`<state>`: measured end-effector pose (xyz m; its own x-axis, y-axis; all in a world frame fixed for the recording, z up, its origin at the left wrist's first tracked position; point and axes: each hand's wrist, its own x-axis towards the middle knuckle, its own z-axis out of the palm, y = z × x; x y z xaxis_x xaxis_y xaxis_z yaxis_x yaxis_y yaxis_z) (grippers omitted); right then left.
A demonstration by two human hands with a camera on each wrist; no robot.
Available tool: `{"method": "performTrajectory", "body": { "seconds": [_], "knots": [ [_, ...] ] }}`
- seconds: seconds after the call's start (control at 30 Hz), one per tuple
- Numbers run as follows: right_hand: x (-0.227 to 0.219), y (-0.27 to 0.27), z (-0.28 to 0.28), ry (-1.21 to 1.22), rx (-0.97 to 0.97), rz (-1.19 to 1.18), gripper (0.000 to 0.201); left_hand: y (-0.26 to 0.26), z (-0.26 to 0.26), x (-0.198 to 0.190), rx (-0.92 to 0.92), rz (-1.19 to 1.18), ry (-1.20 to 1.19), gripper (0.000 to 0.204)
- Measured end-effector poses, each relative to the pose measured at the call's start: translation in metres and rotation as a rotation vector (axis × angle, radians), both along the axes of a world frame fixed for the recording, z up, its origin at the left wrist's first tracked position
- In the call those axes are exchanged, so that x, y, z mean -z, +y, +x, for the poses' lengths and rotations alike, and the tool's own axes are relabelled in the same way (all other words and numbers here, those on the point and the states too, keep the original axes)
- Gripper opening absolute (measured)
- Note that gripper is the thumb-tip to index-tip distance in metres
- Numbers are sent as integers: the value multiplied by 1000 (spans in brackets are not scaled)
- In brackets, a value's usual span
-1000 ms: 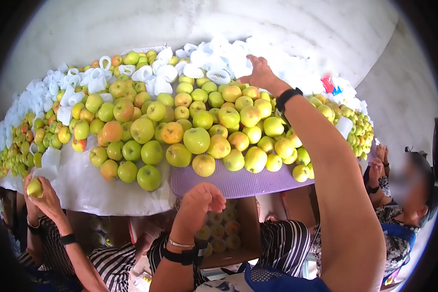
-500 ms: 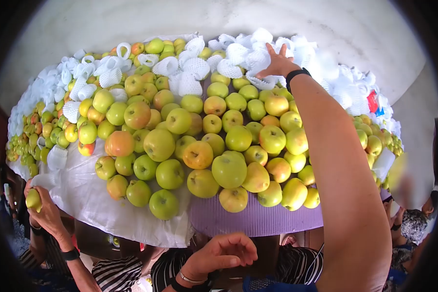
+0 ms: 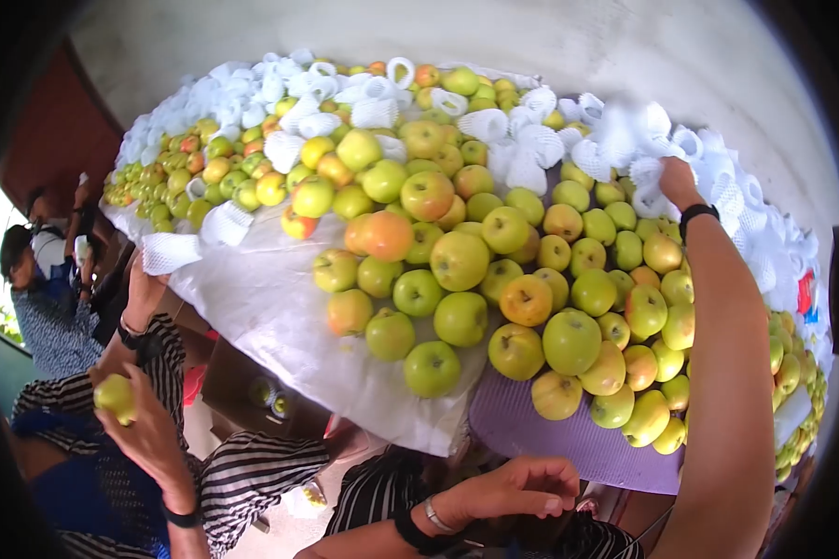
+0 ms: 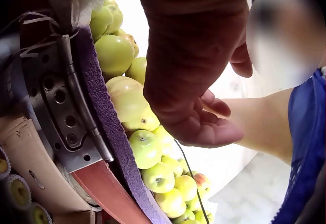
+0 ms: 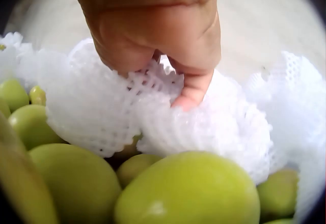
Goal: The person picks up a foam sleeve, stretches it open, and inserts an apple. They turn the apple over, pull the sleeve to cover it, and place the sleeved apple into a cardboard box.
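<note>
My right hand [image 3: 682, 184] reaches across the apples [image 3: 571, 341] to the heap of white foam nets at the back. In the right wrist view its fingers curl into a foam net [image 5: 204, 132] and grip it, with green apples [image 5: 188, 193] just below. My left hand [image 3: 522, 486] hovers in front of the purple padded edge [image 3: 569, 433], holding nothing. The left wrist view has the left hand [image 4: 193, 81] with loosely bent fingers, beside the apples and touching none of them.
At the left another person's hand [image 3: 149, 429] holds a green apple [image 3: 115, 399], and their other hand is by a foam net [image 3: 170, 252]. White sheeting [image 3: 280, 307] covers the table's left part. A box of netted apples [image 4: 19, 191] stands below the table edge.
The view has swung left, bringing the neighbouring person further in. My right hand, spread over the foam nets before, now has its fingers closed on one. My left hand stays loosely bent and empty.
</note>
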<state>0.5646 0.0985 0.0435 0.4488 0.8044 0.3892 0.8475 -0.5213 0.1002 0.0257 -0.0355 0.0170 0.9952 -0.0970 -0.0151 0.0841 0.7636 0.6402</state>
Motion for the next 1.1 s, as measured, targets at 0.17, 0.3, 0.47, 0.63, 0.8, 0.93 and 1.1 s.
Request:
{"method": "performTrajectory", "body": {
  "seconds": [0.17,0.3,0.47,0.63,0.8,0.93,1.1],
  "knots": [
    [-48,4,-42,-71,-10,35,33,-6,4,3,49,27,-27,34],
    [-82,21,-97,-176,-258,106,32,-16,6,5,58,89,-68,32],
    [-127,54,-223,-27,-370,98,39,-26,9,4,81,194,-126,31],
    [-117,100,-330,-18,-568,-24,39,-27,11,2,106,353,-117,30],
    [-87,124,-411,36,-741,84,23,-31,9,1,23,275,-103,29],
    [-58,142,-450,110,-545,368,26,-34,-5,-18,-131,144,-11,35],
    [-63,149,-458,154,-460,299,25,-29,-14,-14,-196,171,-10,35]
  ]
}}
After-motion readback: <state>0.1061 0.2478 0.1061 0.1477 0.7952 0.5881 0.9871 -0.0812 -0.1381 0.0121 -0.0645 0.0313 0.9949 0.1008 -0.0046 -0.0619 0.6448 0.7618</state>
